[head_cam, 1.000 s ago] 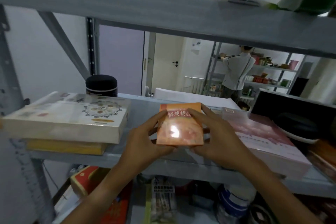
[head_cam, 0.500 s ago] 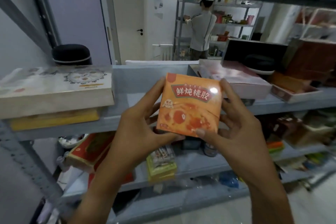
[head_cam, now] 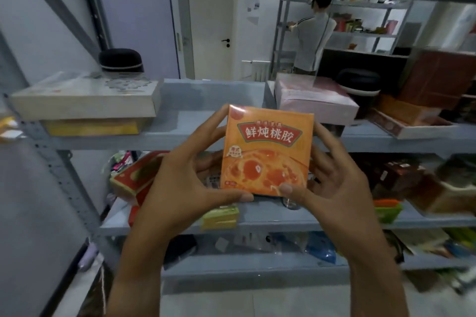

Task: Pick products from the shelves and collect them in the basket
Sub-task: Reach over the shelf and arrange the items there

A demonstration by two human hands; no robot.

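Lifted off the shelf [head_cam: 180, 134], orange box [head_cam: 268, 152] gripped by left hand [head_cam: 177, 188] and right hand [head_cam: 337, 188]; fingers partly hidden.

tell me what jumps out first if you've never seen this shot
The orange box with bold white Chinese lettering, held up mid-frame between the left hand and right hand, in front of grey shelves. Far behind, a person stands at another rack.
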